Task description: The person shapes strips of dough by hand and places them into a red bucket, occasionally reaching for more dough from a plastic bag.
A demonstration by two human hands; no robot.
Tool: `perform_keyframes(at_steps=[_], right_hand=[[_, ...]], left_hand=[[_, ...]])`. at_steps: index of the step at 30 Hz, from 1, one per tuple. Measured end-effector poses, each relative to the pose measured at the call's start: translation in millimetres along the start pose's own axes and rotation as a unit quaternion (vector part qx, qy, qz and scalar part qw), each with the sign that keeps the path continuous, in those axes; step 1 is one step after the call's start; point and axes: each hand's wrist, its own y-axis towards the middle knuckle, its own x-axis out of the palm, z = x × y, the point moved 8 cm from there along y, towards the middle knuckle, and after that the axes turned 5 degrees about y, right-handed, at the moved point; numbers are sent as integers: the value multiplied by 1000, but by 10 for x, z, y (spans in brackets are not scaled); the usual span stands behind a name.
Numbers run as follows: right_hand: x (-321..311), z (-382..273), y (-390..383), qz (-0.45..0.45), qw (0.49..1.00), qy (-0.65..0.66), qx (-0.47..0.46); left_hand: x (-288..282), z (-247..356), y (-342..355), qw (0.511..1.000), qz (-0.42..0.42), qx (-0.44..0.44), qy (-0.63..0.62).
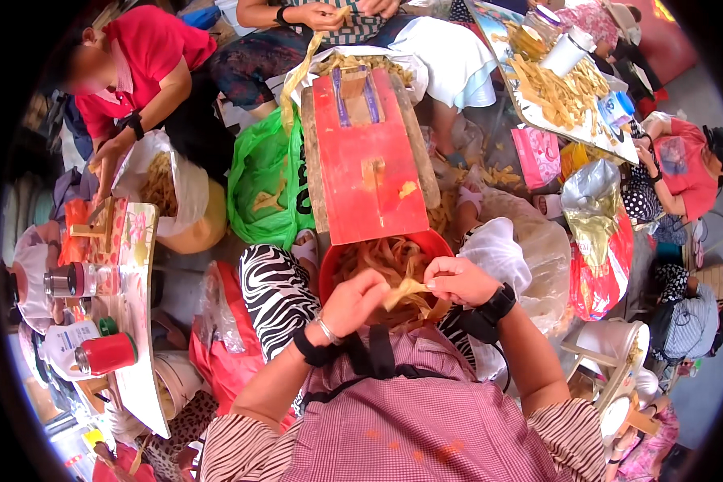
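My left hand [353, 304] and my right hand [464, 281] are both closed, pinching a pale yellow, soft-looking strip [406, 292] stretched between them. What the strip is made of cannot be told. Just below and beyond my hands stands a red tub [327, 271] between my knees, holding many similar tan strips [377, 259]. Over its far rim reaches a red board [361, 185] with a small upright piece [373, 173] near its middle and scraps of strip on it. My fingertips partly hide the strip's ends.
A green plastic bag [257, 181] lies left of the board. Opposite, a person's hand [317, 16] holds a long strip. Tables with strips, jars and cups stand on both sides: one at left [145, 321], one at upper right [490, 40]. Other people sit close around.
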Motion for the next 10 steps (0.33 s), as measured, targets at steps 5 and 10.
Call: perform_keyframes(at_steps=[5, 10], right_hand=[[202, 2, 93, -40, 999, 1, 5], [271, -11, 160, -50, 999, 8, -15]], left_hand=[[246, 52, 21, 944, -151, -122, -268], [311, -32, -23, 935, -169, -154, -270]])
